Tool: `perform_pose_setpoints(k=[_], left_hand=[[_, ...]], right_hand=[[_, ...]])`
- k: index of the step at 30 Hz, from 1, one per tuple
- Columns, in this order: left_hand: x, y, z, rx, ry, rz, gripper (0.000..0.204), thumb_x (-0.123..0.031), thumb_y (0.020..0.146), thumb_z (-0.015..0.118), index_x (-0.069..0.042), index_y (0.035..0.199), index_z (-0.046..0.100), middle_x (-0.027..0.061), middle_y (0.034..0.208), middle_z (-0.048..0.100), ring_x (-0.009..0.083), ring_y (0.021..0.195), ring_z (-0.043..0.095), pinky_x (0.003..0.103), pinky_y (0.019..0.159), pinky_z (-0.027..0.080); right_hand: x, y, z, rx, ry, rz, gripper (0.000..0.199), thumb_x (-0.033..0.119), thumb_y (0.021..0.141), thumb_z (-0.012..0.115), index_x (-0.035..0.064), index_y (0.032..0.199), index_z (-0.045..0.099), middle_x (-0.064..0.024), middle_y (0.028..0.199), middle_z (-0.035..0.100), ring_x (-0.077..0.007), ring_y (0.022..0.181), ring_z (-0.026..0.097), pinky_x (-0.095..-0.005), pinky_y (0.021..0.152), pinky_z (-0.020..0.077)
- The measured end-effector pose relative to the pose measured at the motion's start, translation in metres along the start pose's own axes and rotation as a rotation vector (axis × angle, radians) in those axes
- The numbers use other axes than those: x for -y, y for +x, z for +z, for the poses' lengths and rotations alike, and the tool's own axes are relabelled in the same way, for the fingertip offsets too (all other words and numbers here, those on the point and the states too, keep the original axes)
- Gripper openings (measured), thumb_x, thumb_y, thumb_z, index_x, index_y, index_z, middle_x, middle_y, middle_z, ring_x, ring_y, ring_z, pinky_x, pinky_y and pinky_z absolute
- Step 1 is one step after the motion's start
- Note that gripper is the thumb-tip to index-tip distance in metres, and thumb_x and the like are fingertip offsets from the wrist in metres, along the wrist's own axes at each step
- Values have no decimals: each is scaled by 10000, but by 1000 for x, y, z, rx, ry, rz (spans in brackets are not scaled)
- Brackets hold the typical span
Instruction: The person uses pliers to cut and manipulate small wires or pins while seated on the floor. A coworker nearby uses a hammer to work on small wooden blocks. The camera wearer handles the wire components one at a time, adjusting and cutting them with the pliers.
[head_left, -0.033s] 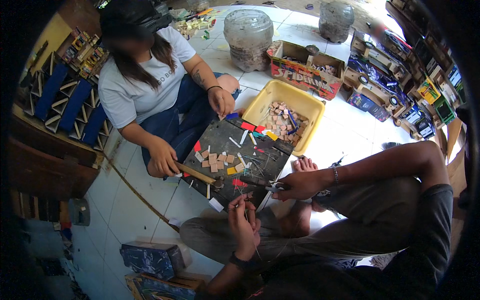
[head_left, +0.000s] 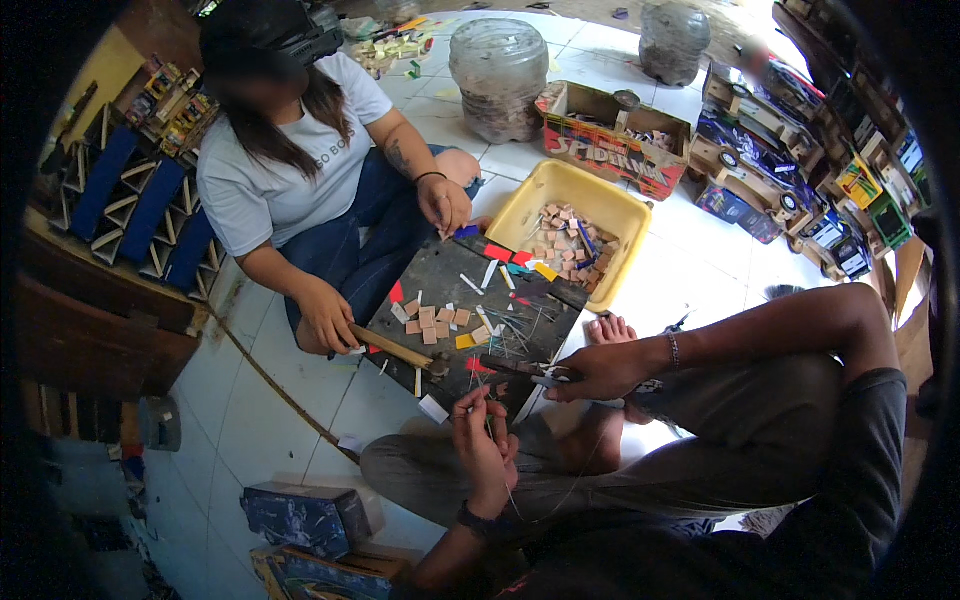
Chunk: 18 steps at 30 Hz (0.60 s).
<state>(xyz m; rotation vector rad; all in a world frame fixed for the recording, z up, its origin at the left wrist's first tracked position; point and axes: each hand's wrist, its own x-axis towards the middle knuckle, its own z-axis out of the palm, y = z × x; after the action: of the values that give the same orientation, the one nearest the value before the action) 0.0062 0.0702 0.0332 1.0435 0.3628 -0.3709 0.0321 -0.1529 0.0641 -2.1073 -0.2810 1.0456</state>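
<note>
My left hand (head_left: 483, 440) is closed at the fingertips on a thin wire (head_left: 571, 487), which loops down past my wrist and over my lap. The wire's upper end rises near the jaws of a dark pliers-like tool (head_left: 517, 367). My right hand (head_left: 603, 372) grips that tool by its handles, its jaws pointing left over the near edge of a dark board (head_left: 405, 283). Cut wire pieces (head_left: 512, 328), small wooden squares (head_left: 428, 320) and coloured scraps lie on the board. A hammer (head_left: 400, 350) rests there too, its handle under the co-worker's hand (head_left: 328, 315).
A yellow basin (head_left: 630, 225) of wooden squares stands beyond the board. Behind it are a printed box (head_left: 620, 150) and a clear plastic container (head_left: 498, 80). Wooden toy vehicles (head_left: 760, 165) stack at right. A dark blue box (head_left: 300, 520) sits at lower left.
My left hand has shifted slightly up, and its fingers have loosened a little around the wire. My right hand and the tool have hardly moved.
</note>
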Motion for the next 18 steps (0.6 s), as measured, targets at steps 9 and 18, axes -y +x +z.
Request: perform_pose_setpoints(k=[9, 18], left_hand=[[-9, 7, 0, 30, 47, 72, 153, -209, 996, 482, -101, 1092, 534, 28, 837, 581, 4, 451, 343, 167, 358, 253], [-8, 8, 0, 53, 64, 65, 163, -225, 999, 486, -114, 1106, 537, 35, 869, 598, 9, 459, 350, 171, 366, 257]], right_hand=[[19, -8, 3, 26, -113, 170, 674, 731, 869, 380, 230, 1274, 576, -175, 1203, 602, -366, 1234, 428, -556, 1045, 249], [21, -11, 4, -43, -58, 110, 664, 733, 864, 382, 267, 1305, 550, -193, 1216, 587, -390, 1262, 373, -565, 1047, 234]])
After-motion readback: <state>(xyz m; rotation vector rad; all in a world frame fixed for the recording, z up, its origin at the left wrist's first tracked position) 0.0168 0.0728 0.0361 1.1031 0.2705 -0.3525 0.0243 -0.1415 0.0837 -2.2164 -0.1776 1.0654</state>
